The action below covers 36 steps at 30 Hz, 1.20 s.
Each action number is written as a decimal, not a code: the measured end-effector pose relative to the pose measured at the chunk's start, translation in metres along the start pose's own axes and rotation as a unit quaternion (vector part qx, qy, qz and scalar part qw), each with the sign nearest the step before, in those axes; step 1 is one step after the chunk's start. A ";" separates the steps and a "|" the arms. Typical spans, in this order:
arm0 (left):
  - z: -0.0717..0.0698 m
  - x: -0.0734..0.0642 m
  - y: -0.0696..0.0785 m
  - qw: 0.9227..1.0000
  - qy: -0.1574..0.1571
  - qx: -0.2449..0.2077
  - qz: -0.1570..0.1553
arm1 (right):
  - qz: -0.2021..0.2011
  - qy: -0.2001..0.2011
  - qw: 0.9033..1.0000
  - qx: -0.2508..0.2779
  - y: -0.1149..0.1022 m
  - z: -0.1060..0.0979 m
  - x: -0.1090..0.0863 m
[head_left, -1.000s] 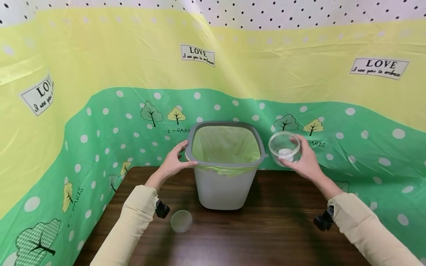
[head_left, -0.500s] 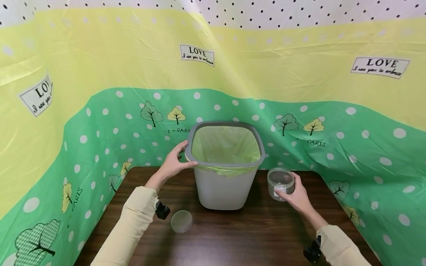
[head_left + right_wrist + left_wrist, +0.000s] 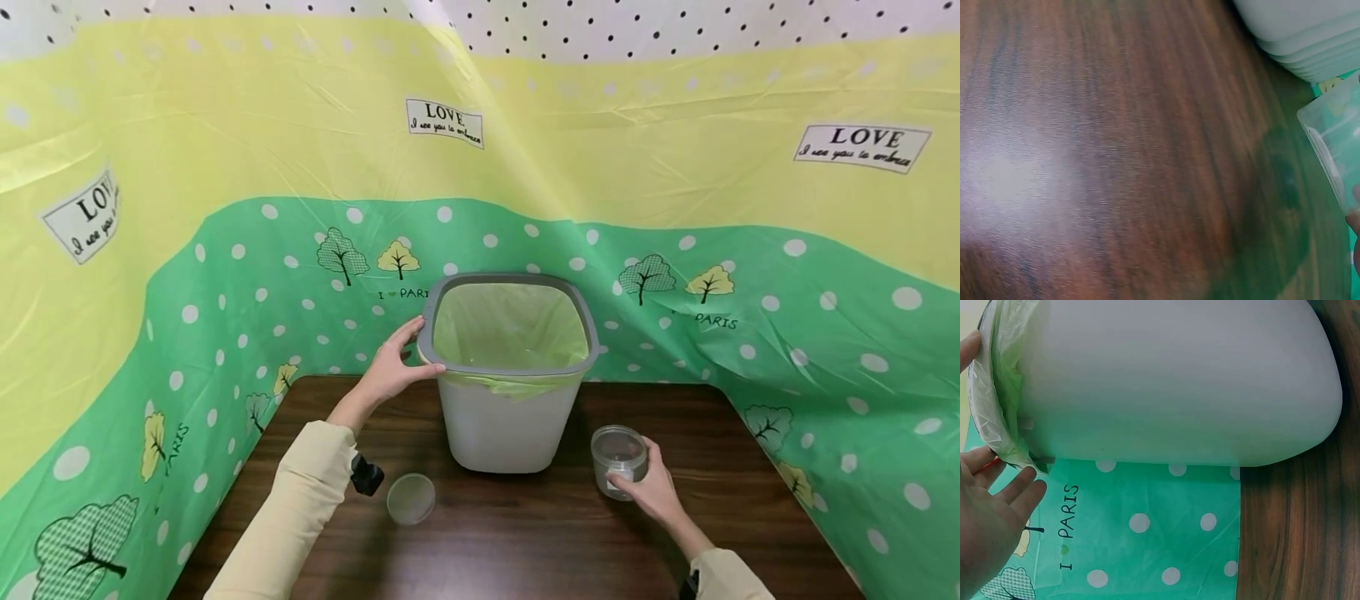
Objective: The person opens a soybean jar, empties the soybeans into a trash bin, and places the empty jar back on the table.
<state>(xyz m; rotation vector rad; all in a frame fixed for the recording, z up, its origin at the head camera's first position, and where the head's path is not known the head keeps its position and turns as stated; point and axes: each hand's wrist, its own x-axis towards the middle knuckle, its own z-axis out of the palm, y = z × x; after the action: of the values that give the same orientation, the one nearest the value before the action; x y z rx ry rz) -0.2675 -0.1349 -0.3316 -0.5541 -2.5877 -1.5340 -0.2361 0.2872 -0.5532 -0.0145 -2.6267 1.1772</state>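
Note:
A grey trash can with a darker grey rim and a light green liner bag stands upright at the back of the table. My left hand holds the left corner of its rim, thumb at the front and fingers along the side. In the left wrist view, that hand shows beside the bunched bag edge. Right of the can, my right hand grips a round clear plastic container with a white label, held upright. A round translucent lid lies flat on the table, left of the can's base.
The dark wood-grain table reaches back to a hanging sheet printed in green and yellow, which encloses the back and both sides. The can's back rim is close to this sheet.
My right hand has lowered the clear container from beside the can's rim down toward the table and nearer to me. The left hand, can and lid have stayed put.

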 end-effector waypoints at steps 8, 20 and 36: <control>0.001 -0.002 -0.001 1.000 0.000 -0.001 -0.002 | 0.044 -0.036 0.998 0.005 0.006 0.005 -0.010; 0.001 -0.003 0.001 1.000 -0.003 -0.009 -0.002 | 0.007 -0.027 1.000 -0.004 0.018 0.007 -0.020; 0.006 -0.003 -0.008 1.000 0.002 0.019 0.019 | -0.003 -0.074 0.997 -0.028 0.009 -0.017 -0.015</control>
<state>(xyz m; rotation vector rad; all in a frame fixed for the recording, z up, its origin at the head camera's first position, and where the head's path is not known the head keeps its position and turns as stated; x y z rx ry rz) -0.2672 -0.1342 -0.3421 -0.5931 -2.5815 -1.4696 -0.2187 0.3041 -0.5524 0.0716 -2.7852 1.1420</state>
